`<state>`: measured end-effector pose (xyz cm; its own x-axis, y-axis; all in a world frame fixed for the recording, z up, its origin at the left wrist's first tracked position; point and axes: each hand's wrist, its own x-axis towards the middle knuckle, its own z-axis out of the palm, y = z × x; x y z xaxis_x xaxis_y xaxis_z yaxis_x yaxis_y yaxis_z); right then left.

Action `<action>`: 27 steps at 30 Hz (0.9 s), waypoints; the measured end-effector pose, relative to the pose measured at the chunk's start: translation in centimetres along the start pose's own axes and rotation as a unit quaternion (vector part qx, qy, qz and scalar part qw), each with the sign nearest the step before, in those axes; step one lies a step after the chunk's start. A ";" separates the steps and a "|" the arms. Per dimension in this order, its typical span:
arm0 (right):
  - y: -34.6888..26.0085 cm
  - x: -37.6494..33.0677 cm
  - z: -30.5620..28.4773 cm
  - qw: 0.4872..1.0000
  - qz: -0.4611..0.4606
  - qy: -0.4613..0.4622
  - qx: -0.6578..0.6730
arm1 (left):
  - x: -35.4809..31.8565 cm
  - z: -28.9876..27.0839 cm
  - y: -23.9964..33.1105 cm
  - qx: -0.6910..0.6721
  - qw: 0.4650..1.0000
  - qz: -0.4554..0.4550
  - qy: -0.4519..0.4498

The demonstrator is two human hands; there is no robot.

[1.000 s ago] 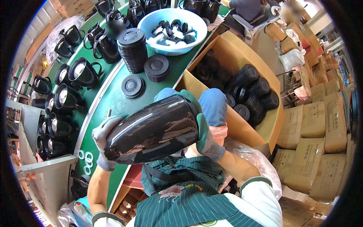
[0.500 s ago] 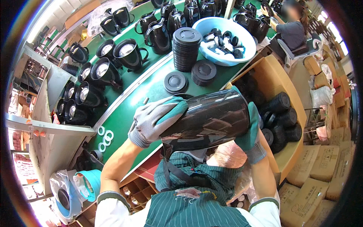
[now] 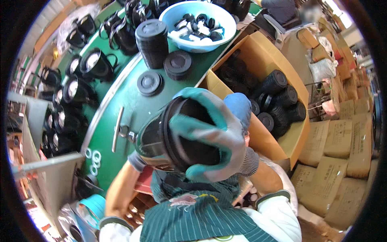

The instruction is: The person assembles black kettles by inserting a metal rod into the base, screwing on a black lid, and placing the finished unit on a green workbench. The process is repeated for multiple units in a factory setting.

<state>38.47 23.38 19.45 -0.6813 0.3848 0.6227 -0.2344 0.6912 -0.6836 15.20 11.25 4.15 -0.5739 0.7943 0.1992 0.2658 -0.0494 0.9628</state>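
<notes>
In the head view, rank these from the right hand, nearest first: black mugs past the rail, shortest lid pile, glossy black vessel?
1. Glossy black vessel, immediately left of the right hand.
2. Shortest lid pile, ahead and left.
3. Black mugs, farther left.

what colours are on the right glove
The right glove is grey and teal-green, seen best in the head view.

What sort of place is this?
Probably a factory assembly line: black jugs stand in rows along a green work surface, black lids lie in an open carton, and cardboard boxes are stacked alongside.
</notes>
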 end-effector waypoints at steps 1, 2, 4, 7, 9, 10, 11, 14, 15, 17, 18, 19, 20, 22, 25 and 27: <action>0.3 0.1 0.0 1.000 -0.002 -0.019 0.010 | 0.3 -0.1 -0.3 -0.012 1.000 -0.007 -0.019; 0.5 0.1 -0.1 0.999 -0.020 -0.043 0.011 | -0.6 -0.2 -0.2 -0.011 0.999 -0.015 -0.028; 0.9 0.6 0.1 0.998 -0.046 -0.049 0.017 | -1.7 -0.3 0.1 -0.008 0.999 -0.022 -0.028; 2.6 -0.6 -0.9 0.999 0.028 0.010 0.046 | 0.1 -1.5 1.1 0.061 0.997 0.042 -0.018; 3.1 -3.2 2.1 0.871 0.284 0.208 0.344 | 2.1 -2.5 4.0 0.173 0.965 0.194 0.013; 4.2 -3.8 2.1 0.850 0.326 0.197 0.363 | 3.1 -3.0 6.4 0.236 0.926 0.295 -0.007; 6.4 -6.8 2.7 0.856 0.341 0.192 0.337 | 4.1 -3.5 9.6 0.311 0.859 0.397 -0.089; 8.0 -13.8 3.7 0.864 0.353 0.144 0.329 | 4.3 -4.6 10.3 0.314 0.837 0.416 -0.166; 7.5 -13.0 3.5 0.886 0.339 0.113 0.296 | 4.6 -4.9 8.0 0.254 0.901 0.335 -0.104; 4.7 -9.0 1.7 0.938 0.297 0.036 0.177 | 4.4 -6.5 5.3 0.199 0.967 0.134 -0.084; 4.4 -8.2 1.2 0.967 0.227 0.015 0.110 | 4.4 -6.6 3.9 0.173 0.980 0.065 -0.077; 4.2 -7.1 0.8 0.987 0.155 -0.001 0.043 | 4.1 -7.4 1.4 0.106 0.988 0.002 -0.109; 5.7 -6.9 1.2 0.999 0.036 0.000 -0.005 | 3.4 -7.5 -0.2 0.067 0.991 0.008 -0.118; 5.9 -6.5 2.5 0.996 0.035 0.043 0.072 | 2.1 -5.8 1.2 0.038 0.991 -0.002 -0.126; 5.9 -5.7 2.9 0.941 0.191 0.104 0.261 | 3.4 -4.4 7.5 0.100 0.985 0.096 -0.099; 5.2 -4.5 2.7 0.881 0.290 0.118 0.355 | 3.7 -4.6 8.6 0.226 0.935 0.263 -0.080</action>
<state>38.47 23.62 12.10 -0.6862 0.7211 0.0956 -0.3269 -0.1883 -0.9261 11.84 10.97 14.02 -0.1584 0.8141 0.5587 0.7989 -0.2270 0.5571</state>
